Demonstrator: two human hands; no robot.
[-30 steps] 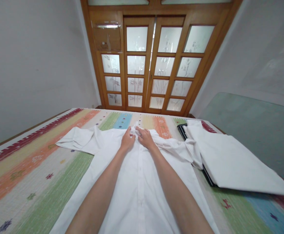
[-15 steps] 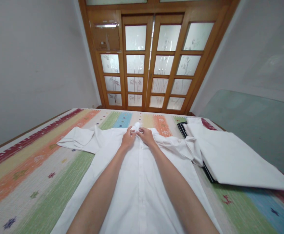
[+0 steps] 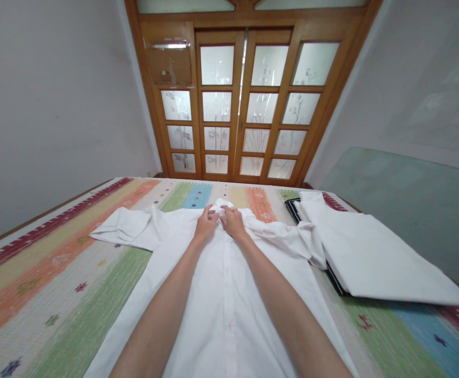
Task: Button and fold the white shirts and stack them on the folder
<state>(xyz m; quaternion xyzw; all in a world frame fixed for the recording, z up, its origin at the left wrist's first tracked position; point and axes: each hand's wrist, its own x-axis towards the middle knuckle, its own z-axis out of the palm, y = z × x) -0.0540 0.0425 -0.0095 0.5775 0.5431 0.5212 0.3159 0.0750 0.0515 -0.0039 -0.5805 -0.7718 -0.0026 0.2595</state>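
A white short-sleeved button-front shirt (image 3: 229, 283) lies spread face up, its collar (image 3: 223, 203) at the far end and its placket running down the middle. My left hand (image 3: 207, 223) is at the left side of the collar, fingers curled and closed on its edge. Opposite it, my right hand (image 3: 232, 220) pinches the right side of the collar near the top of the placket. The fingertips of both hands almost meet, and the small piece of cloth between them is partly hidden. The left sleeve lies fairly flat; the right one is crumpled.
The shirt rests on a striped, patterned cloth (image 3: 75, 286). To the right, a stack of folded white cloth (image 3: 375, 257) lies over something black with white stripes (image 3: 292, 210), touching the shirt's right sleeve. A pale green panel (image 3: 403, 184) leans at the right wall. Wooden glass-paned doors (image 3: 229, 105) stand beyond.
Both hands stay at the collar; their fingers have shifted slightly and the right hand's knuckles have risen a little. The collar's tip looks flatter. The view has tilted slightly.
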